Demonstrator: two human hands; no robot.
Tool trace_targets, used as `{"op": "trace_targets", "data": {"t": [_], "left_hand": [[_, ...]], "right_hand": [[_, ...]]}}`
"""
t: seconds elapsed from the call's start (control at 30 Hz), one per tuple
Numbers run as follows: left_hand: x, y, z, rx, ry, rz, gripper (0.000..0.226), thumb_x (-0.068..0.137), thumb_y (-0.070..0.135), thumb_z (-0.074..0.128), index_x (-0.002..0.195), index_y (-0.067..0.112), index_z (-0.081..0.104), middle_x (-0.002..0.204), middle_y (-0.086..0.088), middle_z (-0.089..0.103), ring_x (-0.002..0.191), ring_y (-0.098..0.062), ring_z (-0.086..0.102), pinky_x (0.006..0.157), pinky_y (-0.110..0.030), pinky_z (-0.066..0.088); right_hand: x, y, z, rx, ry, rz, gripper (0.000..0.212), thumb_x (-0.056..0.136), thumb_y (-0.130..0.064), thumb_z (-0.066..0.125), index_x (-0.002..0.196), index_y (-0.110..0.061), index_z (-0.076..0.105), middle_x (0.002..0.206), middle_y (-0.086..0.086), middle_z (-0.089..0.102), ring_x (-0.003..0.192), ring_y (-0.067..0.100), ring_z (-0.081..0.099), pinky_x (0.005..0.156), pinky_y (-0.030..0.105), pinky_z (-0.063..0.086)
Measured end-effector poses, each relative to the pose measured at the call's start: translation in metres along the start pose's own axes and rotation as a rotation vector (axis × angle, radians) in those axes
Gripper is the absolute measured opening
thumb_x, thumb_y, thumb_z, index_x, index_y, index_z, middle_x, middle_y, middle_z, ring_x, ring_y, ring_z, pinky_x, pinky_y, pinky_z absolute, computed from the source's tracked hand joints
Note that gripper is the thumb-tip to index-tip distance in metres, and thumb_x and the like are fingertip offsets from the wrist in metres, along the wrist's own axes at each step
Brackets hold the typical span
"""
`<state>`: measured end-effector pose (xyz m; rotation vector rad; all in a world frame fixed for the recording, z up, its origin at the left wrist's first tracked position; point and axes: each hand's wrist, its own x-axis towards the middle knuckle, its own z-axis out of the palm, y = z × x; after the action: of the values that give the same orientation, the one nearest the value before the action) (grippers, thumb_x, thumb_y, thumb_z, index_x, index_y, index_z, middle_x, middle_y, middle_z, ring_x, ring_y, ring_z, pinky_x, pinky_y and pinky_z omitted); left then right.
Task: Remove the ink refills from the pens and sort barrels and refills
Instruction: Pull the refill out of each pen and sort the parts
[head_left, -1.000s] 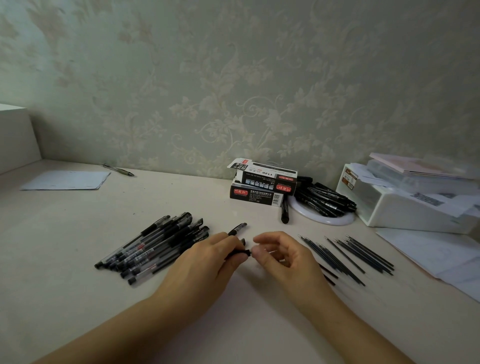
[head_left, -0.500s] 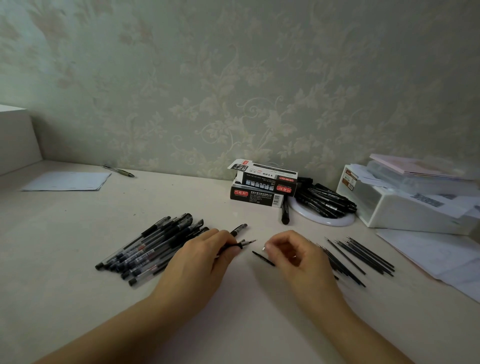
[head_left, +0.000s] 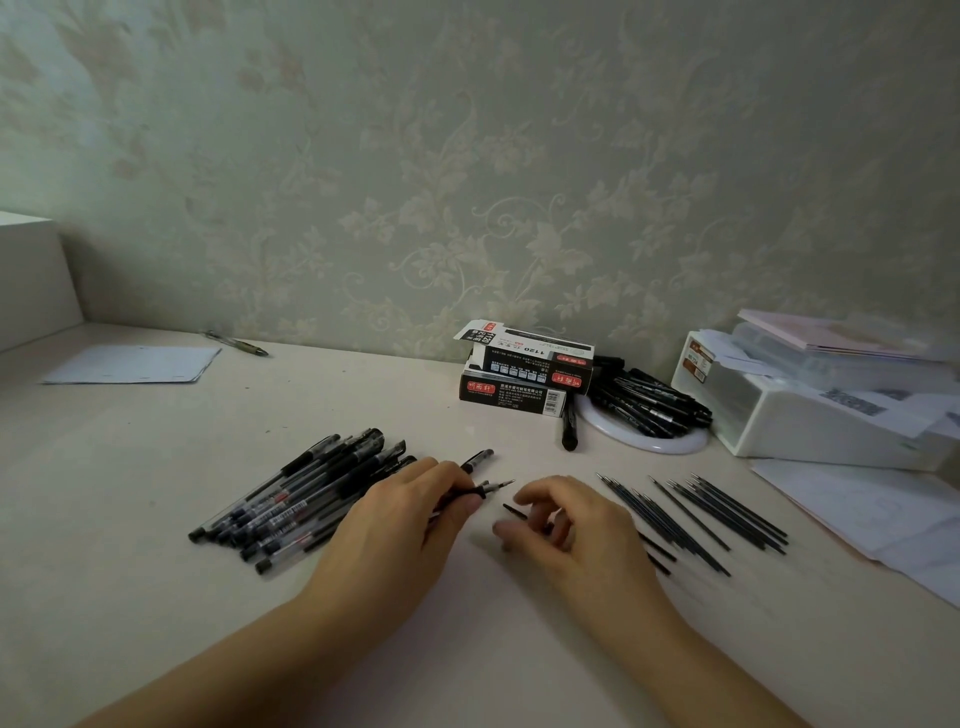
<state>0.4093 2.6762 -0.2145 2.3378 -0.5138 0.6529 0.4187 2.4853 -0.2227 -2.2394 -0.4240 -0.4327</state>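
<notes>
The left hand (head_left: 395, 525) pinches a pen (head_left: 480, 486), tip exposed; the right hand (head_left: 571, 525) curls around a black refill (head_left: 515, 512). Barrels (head_left: 306, 493) lie left, refills (head_left: 696, 514) right on the counter (head_left: 156, 597). A loose grip could roll the refill astray.

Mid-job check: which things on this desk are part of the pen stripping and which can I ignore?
In the job: left hand gripping a pen; right hand; pile of pens; loose refills.

Lying about: pen boxes, white storage box, paper sheet, lone pen by the wall.
</notes>
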Motion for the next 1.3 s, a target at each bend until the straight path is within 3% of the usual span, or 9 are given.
{"op": "trace_targets", "data": {"t": [0.17,0.3,0.4,0.47,0.57,0.7,0.83,0.97,1.3], "left_hand": [[0.000,0.006,-0.002,-0.014,0.012,0.059,0.013,0.094,0.032,0.054,0.097,0.024,0.063,0.086,0.017,0.055,0.075,0.000,0.053,0.064,-0.013,0.038],[-0.001,0.009,-0.001,-0.040,-0.037,0.114,0.009,0.094,0.030,0.055,0.098,0.027,0.063,0.087,0.019,0.054,0.076,0.002,0.054,0.064,-0.012,0.040],[-0.001,0.008,-0.001,-0.036,-0.033,0.119,0.010,0.095,0.031,0.054,0.099,0.027,0.062,0.087,0.017,0.054,0.075,-0.002,0.054,0.063,-0.020,0.045],[-0.001,0.006,-0.002,-0.009,-0.018,0.111,0.010,0.095,0.032,0.054,0.098,0.026,0.062,0.086,0.016,0.054,0.074,-0.003,0.053,0.062,-0.024,0.046],[0.001,0.003,-0.003,0.012,0.000,0.081,0.012,0.095,0.032,0.054,0.099,0.027,0.063,0.086,0.019,0.053,0.073,0.002,0.051,0.062,-0.012,0.038],[0.002,-0.002,-0.004,0.052,0.012,0.042,0.015,0.094,0.034,0.052,0.100,0.026,0.064,0.089,0.019,0.054,0.074,0.000,0.052,0.064,-0.010,0.038],[0.001,-0.002,-0.003,0.049,0.000,0.026,0.014,0.094,0.034,0.053,0.100,0.027,0.063,0.088,0.021,0.053,0.073,0.004,0.051,0.063,-0.008,0.036],[0.001,-0.001,-0.003,0.045,-0.010,0.023,0.013,0.094,0.034,0.054,0.100,0.027,0.064,0.087,0.021,0.052,0.072,0.006,0.050,0.062,-0.007,0.036],[0.000,-0.006,-0.005,0.079,-0.028,-0.008,0.014,0.094,0.036,0.052,0.103,0.030,0.061,0.091,0.020,0.052,0.076,0.000,0.051,0.064,-0.012,0.040]], "right_hand": [[0.001,-0.012,-0.002,0.493,0.011,0.234,0.015,0.077,-0.044,0.072,0.085,-0.032,0.076,0.082,-0.007,0.076,0.075,0.004,0.069,0.069,0.014,0.053],[-0.002,-0.019,0.002,0.719,-0.039,0.310,0.010,0.086,-0.021,0.071,0.088,-0.027,0.079,0.082,0.004,0.077,0.064,0.006,0.065,0.063,0.014,0.051],[-0.001,-0.018,0.002,0.811,-0.015,0.370,0.010,0.083,-0.022,0.071,0.088,-0.019,0.079,0.086,0.007,0.077,0.067,0.007,0.065,0.066,0.017,0.052],[0.003,-0.016,-0.001,0.886,0.052,0.401,0.018,0.082,-0.026,0.068,0.089,-0.011,0.076,0.090,0.008,0.076,0.071,0.009,0.065,0.068,0.021,0.054],[0.012,-0.011,-0.017,0.971,0.278,0.397,0.021,0.097,-0.022,0.053,0.095,-0.003,0.062,0.093,0.009,0.076,0.070,0.011,0.066,0.065,0.021,0.055],[0.018,0.003,-0.039,0.736,0.515,0.331,0.020,0.100,-0.029,0.051,0.091,-0.016,0.063,0.074,-0.003,0.070,0.059,0.003,0.057,0.061,0.020,0.049],[0.018,0.015,-0.035,0.190,0.358,0.165,0.017,0.096,-0.033,0.057,0.084,-0.032,0.069,0.068,-0.012,0.064,0.048,0.000,0.049,0.044,0.013,0.038],[0.015,0.028,-0.024,-0.267,0.180,0.051,0.017,0.097,-0.021,0.057,0.100,-0.020,0.073,0.083,-0.010,0.064,0.072,0.005,0.057,0.068,0.023,0.047],[0.012,0.032,-0.024,-0.500,0.063,0.044,0.020,0.098,-0.027,0.055,0.113,-0.025,0.069,0.091,-0.013,0.051,0.086,0.009,0.052,0.074,0.026,0.050]]}}
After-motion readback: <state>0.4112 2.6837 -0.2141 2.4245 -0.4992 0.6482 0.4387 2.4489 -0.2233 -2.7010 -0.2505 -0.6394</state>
